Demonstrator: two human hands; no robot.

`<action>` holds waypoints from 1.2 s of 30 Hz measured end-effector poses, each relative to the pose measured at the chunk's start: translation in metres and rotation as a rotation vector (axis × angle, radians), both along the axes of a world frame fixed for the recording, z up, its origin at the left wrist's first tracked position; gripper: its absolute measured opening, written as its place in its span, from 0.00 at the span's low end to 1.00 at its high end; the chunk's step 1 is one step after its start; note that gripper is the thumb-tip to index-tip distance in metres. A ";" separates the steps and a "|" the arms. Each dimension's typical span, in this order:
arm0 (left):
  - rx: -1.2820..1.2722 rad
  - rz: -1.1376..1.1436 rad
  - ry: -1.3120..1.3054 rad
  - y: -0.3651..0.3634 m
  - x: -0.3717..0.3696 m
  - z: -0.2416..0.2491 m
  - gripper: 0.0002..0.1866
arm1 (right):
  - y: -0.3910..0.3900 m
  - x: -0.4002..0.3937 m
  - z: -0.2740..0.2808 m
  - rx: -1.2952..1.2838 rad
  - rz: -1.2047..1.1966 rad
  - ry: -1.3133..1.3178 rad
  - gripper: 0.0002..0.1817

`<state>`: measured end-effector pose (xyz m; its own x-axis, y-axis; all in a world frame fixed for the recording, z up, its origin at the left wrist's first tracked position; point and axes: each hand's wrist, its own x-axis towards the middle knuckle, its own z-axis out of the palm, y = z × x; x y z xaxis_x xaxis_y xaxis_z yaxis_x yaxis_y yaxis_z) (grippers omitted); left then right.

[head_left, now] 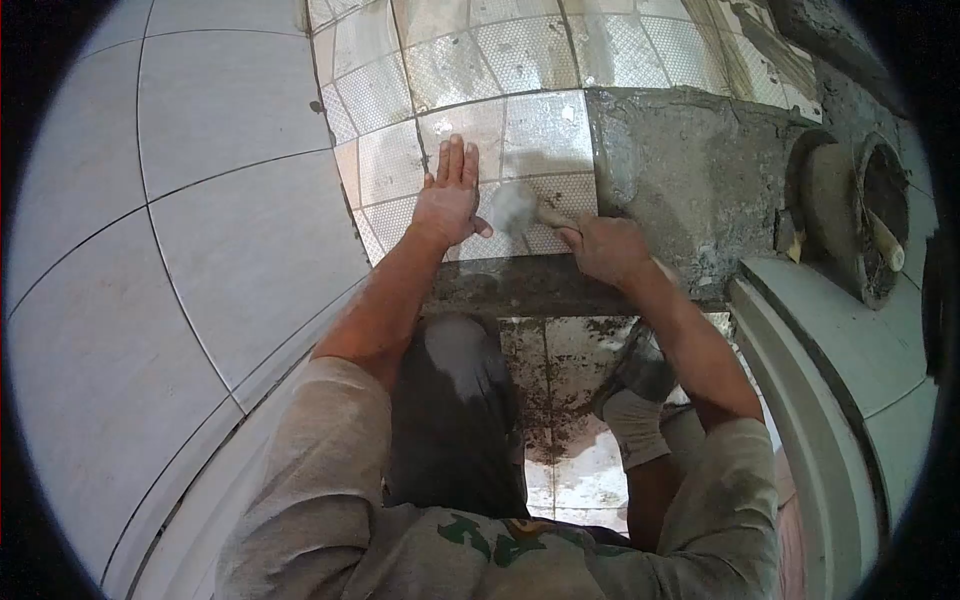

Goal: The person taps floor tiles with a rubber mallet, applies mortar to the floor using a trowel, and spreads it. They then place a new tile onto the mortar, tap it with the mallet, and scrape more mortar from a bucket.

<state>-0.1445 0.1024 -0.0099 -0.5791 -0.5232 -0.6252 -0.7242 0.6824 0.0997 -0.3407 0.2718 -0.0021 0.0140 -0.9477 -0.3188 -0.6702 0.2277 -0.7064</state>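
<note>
My left hand (450, 203) lies flat, fingers spread, on a patterned floor tile (548, 130) near its left edge. In my right hand (608, 248) is the handle of a mallet (515, 206), its pale head blurred over the lower middle of the same tile. The fingers are wrapped round the handle. Just right of the tile is a rough strip of grey mortar (690, 180). Whether the mallet head touches the tile cannot be told.
Large grey wall tiles (235, 95) rise on the left. At the right a round, dirty container (850, 215) lies on its side with a wooden handle (885, 243) in it. A white door frame (810, 420) stands at lower right. Stained tiles (572, 365) are below my knees.
</note>
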 end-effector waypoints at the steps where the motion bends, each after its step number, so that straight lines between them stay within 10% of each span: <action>1: -0.007 -0.004 -0.001 -0.001 0.000 0.002 0.65 | -0.007 0.002 -0.004 0.142 0.008 0.069 0.21; 36: -0.159 -0.346 -0.041 -0.029 0.007 -0.009 0.52 | -0.006 0.053 0.037 0.036 0.458 0.022 0.25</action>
<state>-0.1373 0.0734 -0.0186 -0.7146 -0.3938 -0.5782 -0.4495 0.8918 -0.0519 -0.2880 0.2662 0.0352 0.4214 -0.8339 -0.3564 -0.7223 -0.0710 -0.6879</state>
